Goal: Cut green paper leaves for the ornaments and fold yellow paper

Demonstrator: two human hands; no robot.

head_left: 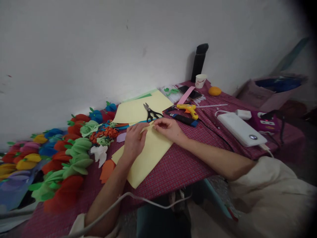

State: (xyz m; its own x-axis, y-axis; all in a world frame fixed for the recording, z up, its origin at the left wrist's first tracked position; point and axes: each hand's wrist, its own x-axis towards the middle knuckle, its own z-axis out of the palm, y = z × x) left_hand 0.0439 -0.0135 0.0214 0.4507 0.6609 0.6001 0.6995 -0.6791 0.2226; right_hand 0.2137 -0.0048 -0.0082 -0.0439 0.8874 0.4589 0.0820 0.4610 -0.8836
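Note:
My left hand [135,140] and my right hand [170,130] meet at the top edge of a pale yellow craft sheet [151,153]. Both hands pinch the sheet there, fingertips close together; whether it is felt or paper I cannot tell. Its lower part hangs down over the table toward me. Just beyond my fingers, black-handled scissors [151,112] lie with blades parted on a larger yellow sheet [131,108]. An orange cut piece [108,170] and a white crumpled piece [99,154] lie left of my left hand.
Colourful fruit-like felt shapes [76,152] crowd the table's left. To the right are a yellow glue gun [189,109], a white power bank [242,129] and a purple power strip [264,123]. Toward the back stand a paper cup [200,81] and a black bottle [198,62], near an orange fruit [214,91].

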